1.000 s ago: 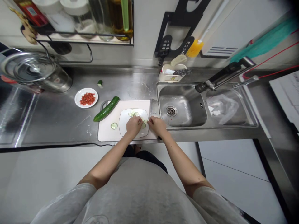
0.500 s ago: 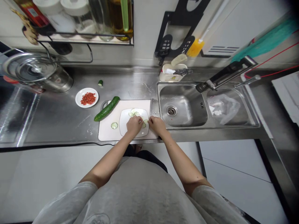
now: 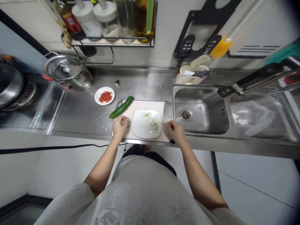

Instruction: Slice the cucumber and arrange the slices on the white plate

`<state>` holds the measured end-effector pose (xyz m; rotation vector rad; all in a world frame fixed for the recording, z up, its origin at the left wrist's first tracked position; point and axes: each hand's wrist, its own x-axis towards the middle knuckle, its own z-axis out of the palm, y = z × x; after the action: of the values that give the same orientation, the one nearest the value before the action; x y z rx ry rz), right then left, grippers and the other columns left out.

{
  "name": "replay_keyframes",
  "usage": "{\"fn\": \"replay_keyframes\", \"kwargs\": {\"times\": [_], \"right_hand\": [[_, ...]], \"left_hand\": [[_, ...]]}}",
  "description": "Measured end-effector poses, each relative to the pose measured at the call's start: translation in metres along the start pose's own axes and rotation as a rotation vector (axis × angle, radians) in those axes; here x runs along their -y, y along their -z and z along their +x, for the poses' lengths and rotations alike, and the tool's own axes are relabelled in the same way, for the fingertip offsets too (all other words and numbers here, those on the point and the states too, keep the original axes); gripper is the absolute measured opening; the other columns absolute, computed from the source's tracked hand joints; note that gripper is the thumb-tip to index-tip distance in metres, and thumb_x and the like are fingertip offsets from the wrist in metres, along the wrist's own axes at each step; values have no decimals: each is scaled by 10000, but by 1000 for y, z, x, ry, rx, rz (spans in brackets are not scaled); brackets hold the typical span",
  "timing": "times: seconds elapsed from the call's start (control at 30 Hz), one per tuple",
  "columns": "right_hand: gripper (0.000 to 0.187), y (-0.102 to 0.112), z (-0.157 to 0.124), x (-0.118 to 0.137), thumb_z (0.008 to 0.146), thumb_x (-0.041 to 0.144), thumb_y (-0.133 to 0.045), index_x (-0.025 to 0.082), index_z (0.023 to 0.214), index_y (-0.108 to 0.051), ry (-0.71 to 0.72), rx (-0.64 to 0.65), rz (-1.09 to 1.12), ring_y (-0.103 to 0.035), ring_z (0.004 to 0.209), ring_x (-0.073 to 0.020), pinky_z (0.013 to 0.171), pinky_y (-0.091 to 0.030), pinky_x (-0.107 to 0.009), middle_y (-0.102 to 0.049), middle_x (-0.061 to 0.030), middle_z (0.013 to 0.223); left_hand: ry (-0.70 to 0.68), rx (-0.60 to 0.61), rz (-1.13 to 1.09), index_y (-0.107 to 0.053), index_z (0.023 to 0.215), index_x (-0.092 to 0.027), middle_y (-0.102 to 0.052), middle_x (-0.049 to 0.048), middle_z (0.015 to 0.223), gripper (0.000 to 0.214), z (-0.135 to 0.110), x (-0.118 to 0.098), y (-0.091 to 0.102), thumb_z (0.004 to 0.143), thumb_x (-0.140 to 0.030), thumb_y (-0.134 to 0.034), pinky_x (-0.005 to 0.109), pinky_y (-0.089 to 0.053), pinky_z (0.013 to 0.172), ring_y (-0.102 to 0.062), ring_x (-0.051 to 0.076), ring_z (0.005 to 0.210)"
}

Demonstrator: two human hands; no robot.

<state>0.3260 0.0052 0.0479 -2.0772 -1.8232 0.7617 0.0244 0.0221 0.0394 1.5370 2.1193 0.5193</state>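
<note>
My left hand [image 3: 120, 127] is at the left side of the pale cutting board [image 3: 126, 135], fingers curled in a pinch at a cucumber slice [image 3: 128, 124] that they partly cover. The square white plate [image 3: 143, 128] on the board bears thin cucumber pieces [image 3: 154, 124] set in two curved, pinwheel-like groups. My right hand [image 3: 175, 131] is closed above the board's right edge, and nothing shows in its fingers. Beneath it lies a knife [image 3: 168, 112], its dark handle end partly hidden. A whole-looking cucumber [image 3: 122, 107] rests across the board's upper left corner.
A round white plate of small red pieces [image 3: 105, 96] and a cucumber end [image 3: 117, 82] are behind the board. The steel pot [image 3: 82, 76] stands further left. To the right is the sink [image 3: 201, 109] with its faucet [image 3: 234, 89]; a bottle rack [image 3: 112, 42] hangs above.
My hands have moved apart from the white plate, the left to the cucumber slice, the right to the board's edge. The plate's cucumber pattern is now uncovered. The view has swung left.
</note>
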Motion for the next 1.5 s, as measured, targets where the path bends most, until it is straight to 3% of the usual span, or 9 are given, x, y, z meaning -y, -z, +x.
{"fn": "replay_keyframes", "kwargs": {"times": [0.17,0.7,0.83,0.97,1.07,1.17,1.3,1.4,1.5], "right_hand": [[304,-4,-2,-2,844,384,-424,202,880,-665,26,-19,44,-539,589,-171,590,-359,-261,-618,-29,640],[314,-12,-8,14,839,405,-430,202,871,-668,69,32,75,-518,573,-161,578,-344,-256,-595,-19,614],[293,-13,-8,20,844,390,-438,200,858,-660,85,40,99,-510,559,-152,573,-347,-252,-591,-10,603],[287,-16,-12,41,861,392,-450,194,870,-659,121,65,158,-519,575,-149,579,-365,-254,-600,-12,636],[293,-23,-16,68,884,369,-457,195,1010,-656,277,99,214,-558,734,-176,679,-419,-286,-643,-54,828],[308,-30,-16,92,907,335,-455,201,1122,-629,478,95,229,-530,940,-214,843,-410,-353,-619,-85,1020],[230,-35,-11,104,924,294,-448,193,942,-654,520,122,237,-517,895,-205,860,-391,-361,-617,-68,923],[225,-34,-7,101,932,286,-446,188,901,-647,507,120,229,-514,849,-192,843,-380,-346,-615,-56,862],[228,-31,-6,94,937,295,-448,194,928,-652,493,129,211,-514,845,-188,830,-372,-335,-620,-54,867]], "left_hand": [[79,81,160,-635,1037,-242,-655,35,935,253,-4,27,9,842,-370,-538,264,-404,734,-601,177,847],[28,11,233,-643,941,-263,-631,37,1060,183,-16,23,-11,815,-386,-595,279,-397,720,-569,203,966],[93,9,19,-625,868,-238,-650,3,875,106,-15,25,-15,799,-317,-610,256,-385,681,-566,147,772],[113,65,-487,-606,808,-192,-601,-20,713,174,-17,23,-9,735,-336,-671,225,-386,623,-507,94,615],[59,194,-804,-604,781,-171,-535,-41,617,250,-21,11,1,668,-351,-737,209,-375,583,-458,73,559],[-3,336,-897,-620,784,-163,-549,-34,644,277,-27,-6,11,641,-348,-769,201,-371,580,-452,63,568],[-13,388,-909,-621,777,-159,-572,-24,684,304,-32,-25,15,625,-369,-779,193,-369,578,-453,57,584],[121,359,-921,-611,793,-158,-545,-31,645,371,-33,-32,14,636,-462,-754,175,-315,502,-416,46,536],[336,525,-997,-600,876,-165,-554,-17,639,460,-32,-35,11,682,-576,-673,164,-231,431,-424,52,501]]}}
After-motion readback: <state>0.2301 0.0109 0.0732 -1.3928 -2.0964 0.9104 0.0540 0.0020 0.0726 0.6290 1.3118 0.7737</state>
